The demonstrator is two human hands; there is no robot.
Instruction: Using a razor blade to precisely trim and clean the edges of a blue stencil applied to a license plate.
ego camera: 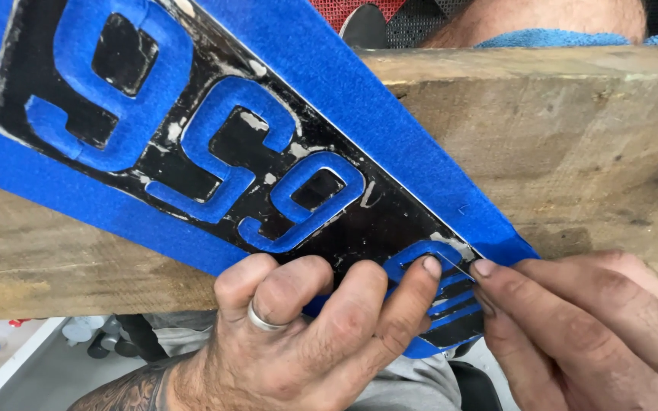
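Your left hand sits at six o'clock in the view, knuckles up, a ring on one finger, and it is pressed down on the near end of the blue-masked plate. Its fingers are curled together over the plate's lower edge, with the index fingertip flat on the last raised blue character. It pins the plate rather than gripping it all the way round.

Your right hand comes in from four o'clock. Its thumb and forefinger are pinched nearly together around what looks like a thin blade or pin, too fine to name for certain, and its tip lies just beside your left index fingertip, at the edge of that same character.

The plate is long and narrow. Its long axis runs from ten o'clock, where it leaves the view, down to about five o'clock, where both hands meet on it. Black, chipped ground shows between the blue characters and inside the blue border. The working spot lies at twelve o'clock from your left knuckles and at nine to ten o'clock from your right fingertips. Both hands touch it, and the left covers more of it.

Under the plate lies a rough wooden plank, running from nine to three o'clock. Beyond the plank, at twelve o'clock, part of another person's limb and a strip of blue cloth show.
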